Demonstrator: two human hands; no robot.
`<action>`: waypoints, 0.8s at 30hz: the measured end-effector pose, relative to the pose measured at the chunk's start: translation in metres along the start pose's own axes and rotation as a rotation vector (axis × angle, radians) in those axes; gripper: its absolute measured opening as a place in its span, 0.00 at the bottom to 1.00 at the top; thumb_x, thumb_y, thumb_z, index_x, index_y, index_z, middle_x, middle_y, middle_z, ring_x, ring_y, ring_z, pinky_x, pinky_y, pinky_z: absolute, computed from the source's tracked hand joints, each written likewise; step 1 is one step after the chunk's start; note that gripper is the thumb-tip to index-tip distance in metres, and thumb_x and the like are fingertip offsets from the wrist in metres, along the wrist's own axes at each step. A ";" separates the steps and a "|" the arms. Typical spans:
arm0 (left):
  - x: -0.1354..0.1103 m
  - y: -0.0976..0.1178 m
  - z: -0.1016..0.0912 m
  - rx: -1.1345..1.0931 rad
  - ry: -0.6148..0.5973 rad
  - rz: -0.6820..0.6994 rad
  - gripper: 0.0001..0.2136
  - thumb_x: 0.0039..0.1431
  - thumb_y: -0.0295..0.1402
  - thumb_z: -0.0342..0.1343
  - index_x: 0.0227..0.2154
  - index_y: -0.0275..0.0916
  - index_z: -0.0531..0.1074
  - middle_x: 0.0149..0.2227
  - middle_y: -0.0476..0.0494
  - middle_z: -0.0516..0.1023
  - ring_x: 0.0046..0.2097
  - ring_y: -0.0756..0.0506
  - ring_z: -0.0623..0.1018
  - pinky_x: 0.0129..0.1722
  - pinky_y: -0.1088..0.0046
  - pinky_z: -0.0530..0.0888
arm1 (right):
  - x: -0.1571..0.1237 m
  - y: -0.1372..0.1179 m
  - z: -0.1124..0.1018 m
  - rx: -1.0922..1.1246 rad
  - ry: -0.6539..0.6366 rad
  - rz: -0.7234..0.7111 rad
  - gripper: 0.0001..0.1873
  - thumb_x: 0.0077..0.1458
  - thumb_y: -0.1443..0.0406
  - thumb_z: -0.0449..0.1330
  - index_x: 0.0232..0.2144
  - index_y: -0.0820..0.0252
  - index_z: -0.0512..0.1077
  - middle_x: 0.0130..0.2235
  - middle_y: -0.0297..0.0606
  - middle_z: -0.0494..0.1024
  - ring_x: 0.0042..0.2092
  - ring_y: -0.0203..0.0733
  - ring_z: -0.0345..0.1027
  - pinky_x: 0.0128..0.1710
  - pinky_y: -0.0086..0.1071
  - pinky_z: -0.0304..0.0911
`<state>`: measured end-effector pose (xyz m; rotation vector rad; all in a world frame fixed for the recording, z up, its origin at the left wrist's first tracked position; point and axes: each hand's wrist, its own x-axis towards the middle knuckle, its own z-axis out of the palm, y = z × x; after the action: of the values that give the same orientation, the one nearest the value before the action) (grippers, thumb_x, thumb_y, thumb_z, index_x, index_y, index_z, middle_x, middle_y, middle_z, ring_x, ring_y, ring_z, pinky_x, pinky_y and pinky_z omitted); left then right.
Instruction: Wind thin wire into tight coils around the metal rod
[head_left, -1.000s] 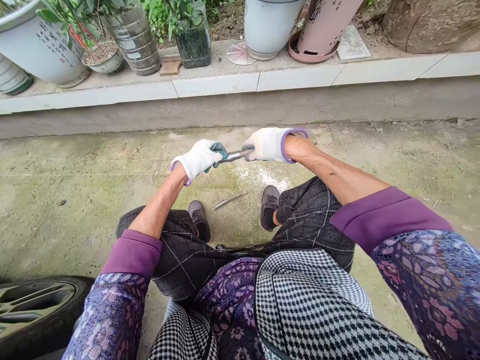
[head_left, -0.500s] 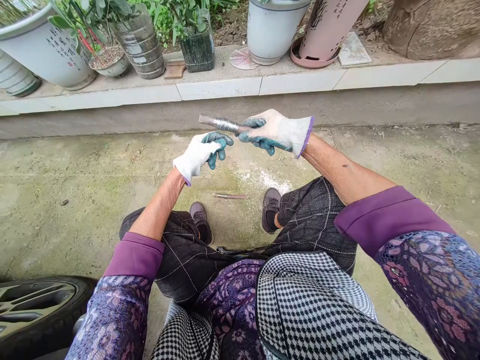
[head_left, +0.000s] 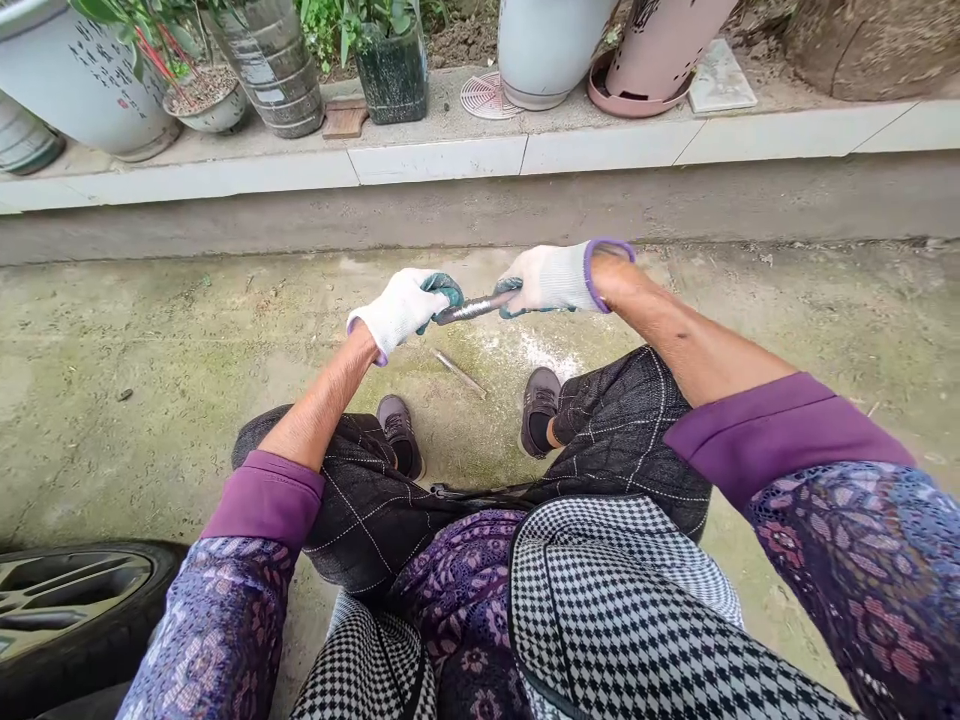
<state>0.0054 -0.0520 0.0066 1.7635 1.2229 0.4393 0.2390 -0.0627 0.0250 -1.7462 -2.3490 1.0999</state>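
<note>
A short grey-brown rod wound with silvery wire is held level between my two gloved hands. My left hand, in a white glove with green-coated fingers, is closed around its left end. Closed on the right end is my right hand, in a matching glove with a purple cuff edge. The wound middle shows between them; both rod ends are hidden by the gloves. Below the hands, between my shoes, appears a second thin rod, lying slantwise; I cannot tell whether it touches the ground.
White powder is scattered on the concrete near my right shoe. Ahead runs a low white-tiled ledge bearing potted plants and a pink pot. A car wheel is at the lower left.
My left hand has closed on the rod's left end. My right hand has lowered slightly with the rod, whose tilt has reversed. The thin rod below has turned from level to slanted.
</note>
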 end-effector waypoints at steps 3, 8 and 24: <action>-0.003 0.007 0.004 -0.067 0.010 -0.013 0.05 0.55 0.25 0.59 0.33 0.33 0.80 0.20 0.50 0.73 0.18 0.56 0.65 0.17 0.79 0.62 | 0.002 -0.005 -0.003 -0.141 0.121 0.026 0.05 0.50 0.63 0.67 0.32 0.56 0.81 0.20 0.31 0.68 0.25 0.36 0.61 0.24 0.33 0.51; -0.004 0.013 -0.002 -0.247 0.054 0.019 0.07 0.57 0.27 0.59 0.37 0.32 0.79 0.22 0.49 0.76 0.17 0.57 0.65 0.16 0.80 0.64 | -0.005 -0.015 -0.012 0.016 0.251 0.051 0.13 0.55 0.59 0.66 0.41 0.59 0.79 0.23 0.32 0.69 0.26 0.36 0.62 0.24 0.32 0.55; -0.001 0.000 -0.009 -0.108 0.016 0.046 0.06 0.56 0.27 0.59 0.35 0.33 0.80 0.22 0.49 0.75 0.21 0.55 0.68 0.20 0.82 0.64 | -0.023 -0.009 -0.011 0.494 -0.303 -0.143 0.19 0.52 0.56 0.71 0.42 0.62 0.78 0.22 0.27 0.67 0.19 0.29 0.56 0.14 0.25 0.54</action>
<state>-0.0012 -0.0485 0.0118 1.7018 1.1504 0.5375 0.2449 -0.0779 0.0466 -1.2941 -2.0426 1.8263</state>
